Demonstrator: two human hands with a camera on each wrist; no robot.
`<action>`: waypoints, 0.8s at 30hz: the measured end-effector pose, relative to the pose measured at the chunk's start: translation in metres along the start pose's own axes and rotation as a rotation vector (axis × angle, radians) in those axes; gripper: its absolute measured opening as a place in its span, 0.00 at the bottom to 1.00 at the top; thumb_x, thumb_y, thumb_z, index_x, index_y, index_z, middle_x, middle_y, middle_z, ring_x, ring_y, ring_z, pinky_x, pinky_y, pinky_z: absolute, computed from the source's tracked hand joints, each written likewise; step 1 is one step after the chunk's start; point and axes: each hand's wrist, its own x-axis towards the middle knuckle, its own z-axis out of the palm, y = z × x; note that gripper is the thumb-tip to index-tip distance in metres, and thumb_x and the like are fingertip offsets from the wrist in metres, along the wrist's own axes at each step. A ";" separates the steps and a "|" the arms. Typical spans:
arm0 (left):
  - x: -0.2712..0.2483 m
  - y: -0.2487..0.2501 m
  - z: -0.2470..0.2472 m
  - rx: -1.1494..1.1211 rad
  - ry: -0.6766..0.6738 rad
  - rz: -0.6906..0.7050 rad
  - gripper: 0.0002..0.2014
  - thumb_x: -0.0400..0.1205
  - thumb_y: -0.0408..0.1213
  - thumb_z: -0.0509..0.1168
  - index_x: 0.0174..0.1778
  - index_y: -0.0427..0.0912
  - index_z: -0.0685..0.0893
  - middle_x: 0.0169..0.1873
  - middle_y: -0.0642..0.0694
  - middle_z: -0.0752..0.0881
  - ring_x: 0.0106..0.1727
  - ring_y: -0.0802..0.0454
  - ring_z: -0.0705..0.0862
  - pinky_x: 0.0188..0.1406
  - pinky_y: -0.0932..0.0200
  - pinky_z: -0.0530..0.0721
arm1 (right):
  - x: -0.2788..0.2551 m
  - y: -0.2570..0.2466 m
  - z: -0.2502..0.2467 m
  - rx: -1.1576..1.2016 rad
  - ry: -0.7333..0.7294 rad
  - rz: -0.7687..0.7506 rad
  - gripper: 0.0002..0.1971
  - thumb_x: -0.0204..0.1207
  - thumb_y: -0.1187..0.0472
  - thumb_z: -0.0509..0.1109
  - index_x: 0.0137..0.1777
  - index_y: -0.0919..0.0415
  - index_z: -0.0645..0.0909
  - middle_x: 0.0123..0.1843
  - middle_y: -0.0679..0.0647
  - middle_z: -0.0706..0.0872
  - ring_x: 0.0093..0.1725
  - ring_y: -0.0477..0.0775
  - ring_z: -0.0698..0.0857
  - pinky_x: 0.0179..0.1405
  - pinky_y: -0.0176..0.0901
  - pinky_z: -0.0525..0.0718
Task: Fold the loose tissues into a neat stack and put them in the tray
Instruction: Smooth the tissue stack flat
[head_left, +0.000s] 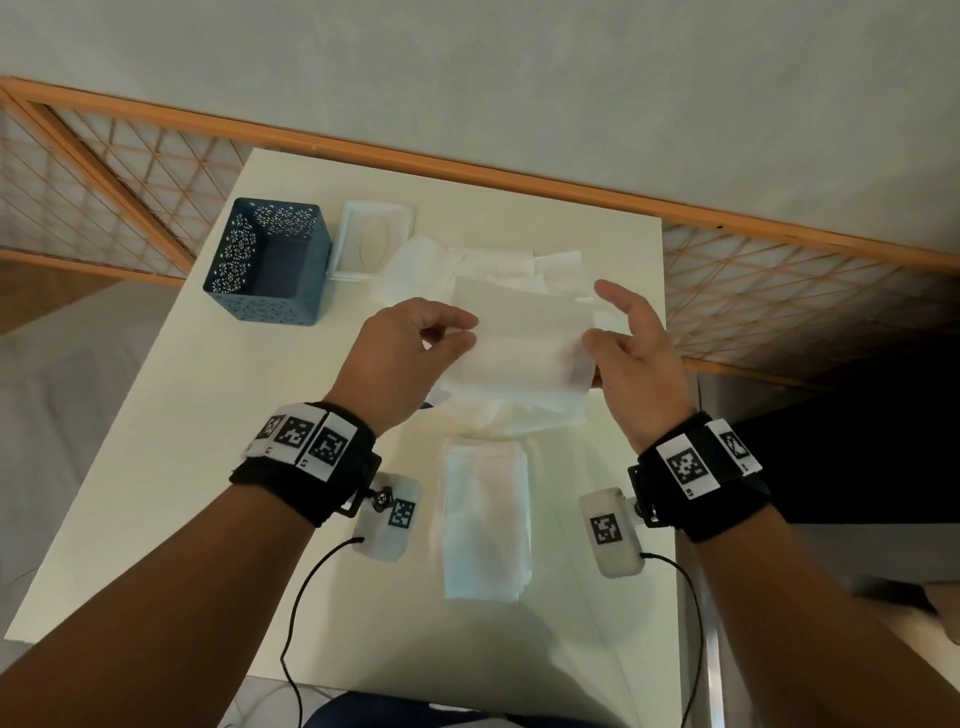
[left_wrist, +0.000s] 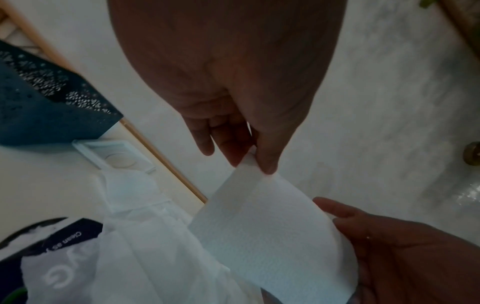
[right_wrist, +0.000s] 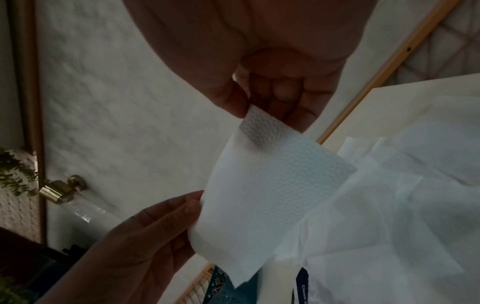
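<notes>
Two hands, left hand (head_left: 410, 345) and right hand (head_left: 631, 358), pinched one tissue (head_left: 522, 345) between them. One folded stack (head_left: 488, 525) and one blue tray (head_left: 270, 262) sat on the table (head_left: 171, 467).

head: we look from above, forward and down over both forearms onto the white table (head_left: 208, 467), wall beyond.
left wrist: we sit close under the left hand (left_wrist: 228, 86), facing along its fingers.
right wrist: same setup, close under the right hand (right_wrist: 259, 51).
shared: all three catch the held tissue (head_left: 519, 343); each wrist view also shows the opposite hand.
</notes>
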 end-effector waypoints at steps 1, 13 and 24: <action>-0.001 0.001 0.000 0.004 -0.015 -0.006 0.07 0.84 0.45 0.77 0.53 0.65 0.91 0.48 0.52 0.89 0.51 0.56 0.87 0.36 0.73 0.85 | 0.000 -0.002 -0.001 -0.015 -0.002 -0.024 0.23 0.82 0.55 0.65 0.73 0.31 0.78 0.40 0.72 0.85 0.45 0.81 0.84 0.52 0.77 0.87; -0.010 0.008 0.002 -0.043 0.011 0.030 0.03 0.84 0.39 0.75 0.49 0.53 0.89 0.68 0.54 0.79 0.57 0.70 0.82 0.37 0.84 0.78 | -0.010 -0.008 -0.004 -0.082 -0.063 -0.027 0.04 0.81 0.55 0.79 0.53 0.44 0.92 0.44 0.48 0.92 0.43 0.52 0.88 0.49 0.48 0.89; -0.008 0.020 0.006 -0.106 -0.111 0.021 0.08 0.81 0.42 0.75 0.52 0.59 0.85 0.48 0.41 0.89 0.46 0.33 0.84 0.43 0.42 0.88 | -0.017 -0.007 0.001 -0.540 -0.137 -0.241 0.13 0.78 0.49 0.79 0.61 0.43 0.86 0.70 0.44 0.81 0.68 0.44 0.80 0.66 0.38 0.76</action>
